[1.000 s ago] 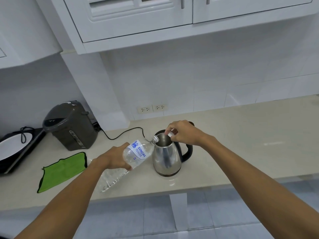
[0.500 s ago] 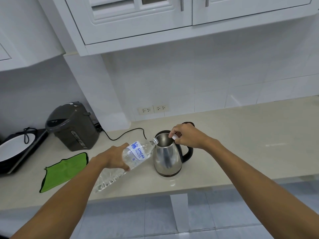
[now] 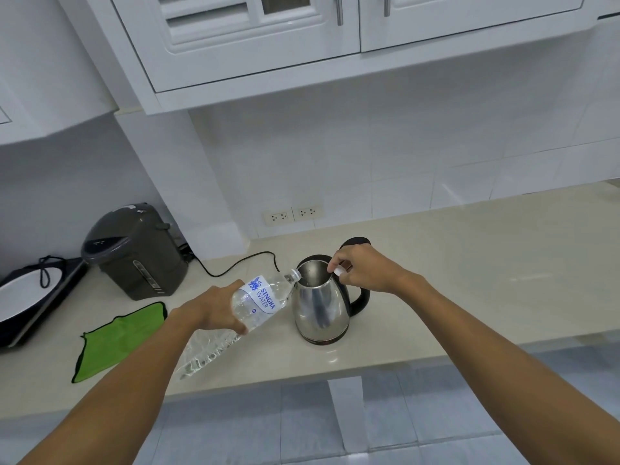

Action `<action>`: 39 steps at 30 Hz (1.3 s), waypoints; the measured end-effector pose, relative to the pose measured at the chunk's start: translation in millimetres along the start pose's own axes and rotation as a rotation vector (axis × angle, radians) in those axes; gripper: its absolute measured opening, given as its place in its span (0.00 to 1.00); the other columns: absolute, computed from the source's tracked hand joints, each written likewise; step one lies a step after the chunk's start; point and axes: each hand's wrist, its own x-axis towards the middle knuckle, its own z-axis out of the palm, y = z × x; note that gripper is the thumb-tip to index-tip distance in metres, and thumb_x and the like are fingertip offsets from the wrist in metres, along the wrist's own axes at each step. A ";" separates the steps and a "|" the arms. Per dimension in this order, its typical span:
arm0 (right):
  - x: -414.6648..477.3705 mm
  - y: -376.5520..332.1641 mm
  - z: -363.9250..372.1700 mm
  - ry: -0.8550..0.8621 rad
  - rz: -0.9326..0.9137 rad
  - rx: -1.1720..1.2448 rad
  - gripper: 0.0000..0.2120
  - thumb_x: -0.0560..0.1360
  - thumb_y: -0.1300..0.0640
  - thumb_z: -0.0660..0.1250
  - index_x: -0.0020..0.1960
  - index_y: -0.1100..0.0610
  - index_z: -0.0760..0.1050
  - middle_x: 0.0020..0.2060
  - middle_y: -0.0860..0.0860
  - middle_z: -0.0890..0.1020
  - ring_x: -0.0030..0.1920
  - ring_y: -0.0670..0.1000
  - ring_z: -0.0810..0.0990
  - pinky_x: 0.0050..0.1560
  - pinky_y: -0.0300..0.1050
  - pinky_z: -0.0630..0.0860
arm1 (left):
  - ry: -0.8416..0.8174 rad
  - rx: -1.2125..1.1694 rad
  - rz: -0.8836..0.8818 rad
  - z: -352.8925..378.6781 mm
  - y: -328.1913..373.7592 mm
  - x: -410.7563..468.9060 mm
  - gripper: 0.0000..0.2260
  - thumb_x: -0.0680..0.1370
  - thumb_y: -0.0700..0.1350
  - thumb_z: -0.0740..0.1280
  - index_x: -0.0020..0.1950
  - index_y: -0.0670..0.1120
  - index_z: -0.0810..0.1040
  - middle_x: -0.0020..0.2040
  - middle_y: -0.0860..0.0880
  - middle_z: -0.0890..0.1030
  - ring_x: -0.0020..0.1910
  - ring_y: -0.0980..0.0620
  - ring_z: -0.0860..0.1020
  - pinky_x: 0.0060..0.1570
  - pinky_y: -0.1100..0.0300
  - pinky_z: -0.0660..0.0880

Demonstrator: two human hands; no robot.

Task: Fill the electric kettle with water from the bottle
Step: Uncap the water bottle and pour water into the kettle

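A steel electric kettle with a black handle stands on the beige counter, its lid raised behind my right hand. My left hand grips a clear plastic water bottle with a blue and white label. The bottle is tilted, its open neck resting at the kettle's left rim. My right hand hovers over the kettle's opening near the handle and pinches the small white bottle cap between its fingertips.
A dark grey hot-water dispenser stands at the back left, its black cord running behind the kettle. A green cloth lies left of my arm. A black and white appliance is at the far left. White cabinets hang overhead.
My right hand with the cap has drifted slightly right and up over the kettle. The bottle stays tilted at the rim in my left hand.
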 end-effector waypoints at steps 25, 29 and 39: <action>-1.6 4.7 6.3 0.005 -0.001 0.001 0.09 0.76 0.62 0.70 0.53 0.53 0.85 0.51 0.47 0.84 0.50 0.47 0.81 0.55 0.47 0.80 | -0.013 0.038 0.019 0.2 2.0 8.3 0.42 0.65 0.55 0.84 0.73 0.55 0.68 0.50 0.51 0.81 0.50 0.47 0.81 0.51 0.54 0.78; -0.5 6.1 8.0 -0.001 0.000 -0.006 0.09 0.76 0.61 0.70 0.53 0.51 0.84 0.51 0.46 0.84 0.50 0.47 0.81 0.56 0.48 0.80 | -0.014 0.039 0.018 -0.2 4.0 8.4 0.43 0.67 0.53 0.83 0.76 0.53 0.66 0.46 0.53 0.78 0.50 0.47 0.80 0.48 0.56 0.74; 2.1 6.8 10.5 -0.001 0.014 -0.014 0.08 0.76 0.60 0.70 0.52 0.51 0.84 0.51 0.47 0.84 0.52 0.48 0.81 0.57 0.52 0.80 | -0.012 0.032 0.010 -0.1 -0.6 7.5 0.44 0.65 0.55 0.84 0.76 0.54 0.67 0.50 0.51 0.81 0.50 0.47 0.80 0.52 0.52 0.78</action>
